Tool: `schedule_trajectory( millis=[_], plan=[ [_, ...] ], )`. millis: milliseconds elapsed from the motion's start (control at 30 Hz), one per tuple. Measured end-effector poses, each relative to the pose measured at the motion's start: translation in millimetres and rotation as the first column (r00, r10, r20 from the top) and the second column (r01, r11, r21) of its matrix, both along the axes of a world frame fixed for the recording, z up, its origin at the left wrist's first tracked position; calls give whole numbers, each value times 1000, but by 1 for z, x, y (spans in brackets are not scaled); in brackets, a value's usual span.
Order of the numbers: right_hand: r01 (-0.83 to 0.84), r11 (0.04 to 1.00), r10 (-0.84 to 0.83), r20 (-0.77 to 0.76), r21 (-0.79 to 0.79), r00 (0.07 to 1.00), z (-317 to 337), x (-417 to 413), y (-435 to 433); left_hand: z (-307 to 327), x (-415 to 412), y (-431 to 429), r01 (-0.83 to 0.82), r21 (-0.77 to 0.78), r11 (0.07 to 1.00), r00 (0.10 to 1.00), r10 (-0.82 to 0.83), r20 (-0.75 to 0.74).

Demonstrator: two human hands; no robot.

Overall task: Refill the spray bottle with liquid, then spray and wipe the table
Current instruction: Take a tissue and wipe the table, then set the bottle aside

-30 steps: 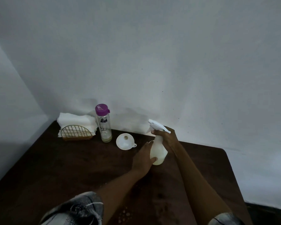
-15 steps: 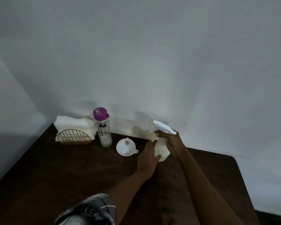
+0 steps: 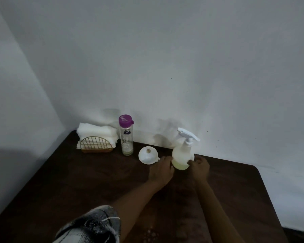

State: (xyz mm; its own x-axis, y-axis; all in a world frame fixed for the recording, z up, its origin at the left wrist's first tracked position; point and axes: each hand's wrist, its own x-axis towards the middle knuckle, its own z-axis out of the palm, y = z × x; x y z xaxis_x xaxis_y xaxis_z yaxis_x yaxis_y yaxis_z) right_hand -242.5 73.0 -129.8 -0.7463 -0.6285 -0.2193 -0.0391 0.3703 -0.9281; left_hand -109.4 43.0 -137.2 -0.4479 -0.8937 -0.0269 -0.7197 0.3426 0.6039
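The white spray bottle [image 3: 182, 154] stands upright on the dark brown table [image 3: 77, 186] near the wall, with pale yellow liquid in its bottom and its trigger head on. My left hand [image 3: 161, 171] lies to the left of the bottle's base, fingers stretched out and touching it. On the right of the base is my right hand [image 3: 199, 166], its fingers loosely curled and the thumb against the bottle. A white funnel [image 3: 147, 155] lies just left of the bottle. Further left stands a clear bottle with a purple lid [image 3: 126, 137], with a little liquid at the bottom.
A gold wire holder with folded white cloths [image 3: 96, 142] sits in the back left corner. Walls close the table at the back and left. The table's right edge [image 3: 268, 199] runs down the right side. Small wet spots [image 3: 151, 234] lie near the front.
The spray bottle came down from a tilted hold and now stands on the table. My right hand dropped from the trigger head to the base. My left hand stays at the base.
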Motion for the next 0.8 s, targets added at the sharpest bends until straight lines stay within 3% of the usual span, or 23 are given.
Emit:
schedule_trajectory(
  millis=[100,267,400,667,800],
  plan=[
    [42,999,-42,13,5,999,3,26,22,11,31,-1,-25,0,1000,1000,25,6],
    [-227,974,227,-91,13,970,0,89,33,16,90,-4,-121,-84,989,989,127,78],
    [-427,897,441,-161,117,883,-5,137,14,19,145,-16,-236,-42,971,966,239,96],
    [-685,708,702,-65,172,709,13,237,-39,24,242,-59,-368,-8,930,928,368,55],
    [-699,680,732,-237,220,638,17,272,-75,23,279,-88,-420,-6,908,907,420,-16]
  ],
)
